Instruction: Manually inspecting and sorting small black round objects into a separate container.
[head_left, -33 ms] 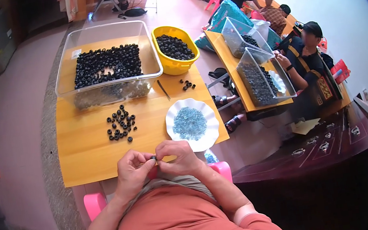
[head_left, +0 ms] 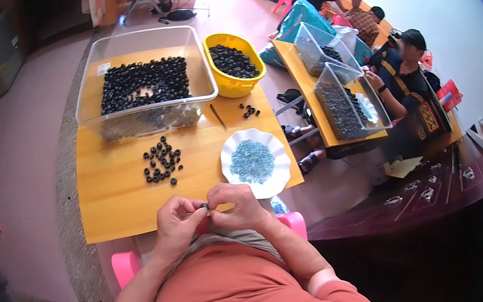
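Observation:
My left hand [head_left: 176, 223] pinches a small dark bead-like piece [head_left: 204, 206] between thumb and finger, just past the table's near edge. Beside it, my right hand [head_left: 239, 207] is closed in a pinch with its fingertips up against that piece; whatever they grip is too small to make out. Just beyond my hands lies a loose group of black bead-like pieces [head_left: 160, 165] with holes. A white scalloped plate [head_left: 284, 166] to their right holds many tiny, clear bluish pieces [head_left: 251, 160].
At the table's far side stand a clear plastic bin [head_left: 209, 75] and a yellow basin [head_left: 217, 86], both with black pieces. A thin dark stick [head_left: 217, 117] and several black pieces [head_left: 249, 110] lie nearby. At right, a person [head_left: 395, 77] sits at another table with clear bins.
The whole view has shifted very slightly, so everything on the table sits a little farther right. My hands keep the same pinch at the dark piece.

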`<state>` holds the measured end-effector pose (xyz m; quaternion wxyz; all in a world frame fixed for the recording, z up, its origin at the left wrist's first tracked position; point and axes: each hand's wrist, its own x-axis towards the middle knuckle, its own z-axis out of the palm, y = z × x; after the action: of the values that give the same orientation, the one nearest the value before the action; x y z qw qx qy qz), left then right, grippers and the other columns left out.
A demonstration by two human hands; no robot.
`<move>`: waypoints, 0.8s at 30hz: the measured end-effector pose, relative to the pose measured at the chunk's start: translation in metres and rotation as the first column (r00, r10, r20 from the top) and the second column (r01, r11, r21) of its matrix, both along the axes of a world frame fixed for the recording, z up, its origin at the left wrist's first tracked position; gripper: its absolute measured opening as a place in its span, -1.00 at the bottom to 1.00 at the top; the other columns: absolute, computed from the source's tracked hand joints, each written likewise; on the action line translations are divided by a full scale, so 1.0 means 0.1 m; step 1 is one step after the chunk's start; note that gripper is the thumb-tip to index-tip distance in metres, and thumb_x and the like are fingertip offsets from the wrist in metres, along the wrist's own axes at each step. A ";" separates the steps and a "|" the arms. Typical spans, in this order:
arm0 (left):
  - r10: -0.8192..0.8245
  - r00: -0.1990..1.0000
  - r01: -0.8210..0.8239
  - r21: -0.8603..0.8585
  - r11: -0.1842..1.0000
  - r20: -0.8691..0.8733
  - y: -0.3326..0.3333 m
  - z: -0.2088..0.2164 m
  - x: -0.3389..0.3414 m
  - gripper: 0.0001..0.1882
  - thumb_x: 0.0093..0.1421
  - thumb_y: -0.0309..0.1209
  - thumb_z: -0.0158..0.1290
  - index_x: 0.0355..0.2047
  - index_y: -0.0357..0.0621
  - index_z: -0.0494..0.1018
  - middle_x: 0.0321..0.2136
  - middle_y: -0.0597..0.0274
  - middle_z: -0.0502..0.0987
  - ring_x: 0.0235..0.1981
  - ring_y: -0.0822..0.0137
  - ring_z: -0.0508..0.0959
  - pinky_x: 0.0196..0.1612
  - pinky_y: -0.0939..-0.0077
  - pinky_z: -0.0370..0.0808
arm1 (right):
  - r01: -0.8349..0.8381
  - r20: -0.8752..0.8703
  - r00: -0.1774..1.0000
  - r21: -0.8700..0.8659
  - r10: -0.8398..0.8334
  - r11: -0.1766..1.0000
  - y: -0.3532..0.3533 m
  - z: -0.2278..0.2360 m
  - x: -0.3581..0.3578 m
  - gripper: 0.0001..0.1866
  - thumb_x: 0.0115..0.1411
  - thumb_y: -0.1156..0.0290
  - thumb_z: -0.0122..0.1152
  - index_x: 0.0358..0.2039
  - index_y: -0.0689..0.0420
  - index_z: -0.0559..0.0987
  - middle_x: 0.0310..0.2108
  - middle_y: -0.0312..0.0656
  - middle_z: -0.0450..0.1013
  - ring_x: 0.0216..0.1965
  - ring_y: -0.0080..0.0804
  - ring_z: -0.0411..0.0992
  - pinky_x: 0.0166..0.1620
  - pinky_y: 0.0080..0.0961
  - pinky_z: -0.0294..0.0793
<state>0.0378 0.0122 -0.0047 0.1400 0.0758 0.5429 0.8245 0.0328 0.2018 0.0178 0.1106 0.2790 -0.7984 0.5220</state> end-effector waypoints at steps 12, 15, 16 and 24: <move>0.034 0.996 -0.046 -0.137 0.990 -0.084 0.01 -0.09 0.02 -0.84 0.17 -0.68 0.11 -0.41 -0.22 0.35 -0.28 0.12 0.56 -0.26 0.47 0.56 -0.17 0.60 0.54 | 0.069 -0.075 0.995 0.048 -0.065 0.996 -0.12 0.06 -0.03 -0.86 -0.20 0.63 0.27 -0.61 0.19 0.47 -0.55 -0.17 0.48 -0.51 -0.40 0.50 -0.44 -0.58 0.45; 0.005 0.996 -0.013 -0.088 0.996 -0.084 -0.02 -0.07 0.00 -0.84 0.17 -0.68 0.12 -0.41 -0.22 0.36 -0.28 0.13 0.56 -0.26 0.48 0.55 -0.18 0.60 0.55 | 0.020 -0.045 0.999 0.082 -0.016 0.996 -0.14 0.15 -0.06 -0.86 -0.22 0.64 0.25 -0.63 0.19 0.45 -0.55 -0.16 0.48 -0.53 -0.36 0.51 -0.45 -0.55 0.46; 0.011 0.996 -0.018 -0.088 0.996 -0.084 -0.03 -0.06 -0.01 -0.84 0.17 -0.68 0.12 -0.41 -0.22 0.36 -0.28 0.13 0.56 -0.26 0.48 0.55 -0.18 0.60 0.55 | 0.015 -0.045 0.999 0.082 -0.011 0.997 -0.14 0.15 -0.08 -0.86 -0.22 0.64 0.25 -0.63 0.19 0.45 -0.55 -0.16 0.48 -0.53 -0.36 0.51 -0.45 -0.55 0.46; 0.059 0.996 -0.061 0.029 0.998 0.060 -0.03 0.06 0.00 -0.87 0.19 -0.59 0.15 -0.43 -0.23 0.39 -0.36 0.23 0.56 -0.35 0.58 0.50 -0.27 0.66 0.48 | 0.012 0.032 0.999 0.014 -0.013 1.000 -0.20 0.03 -0.12 -0.86 -0.21 0.63 0.25 -0.63 0.21 0.44 -0.56 -0.17 0.47 -0.56 -0.46 0.46 -0.47 -0.58 0.43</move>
<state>0.0375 0.0092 0.0016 0.1300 0.0372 0.5278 0.8385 0.0205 0.1822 0.0211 0.0992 0.2663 -0.8054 0.5202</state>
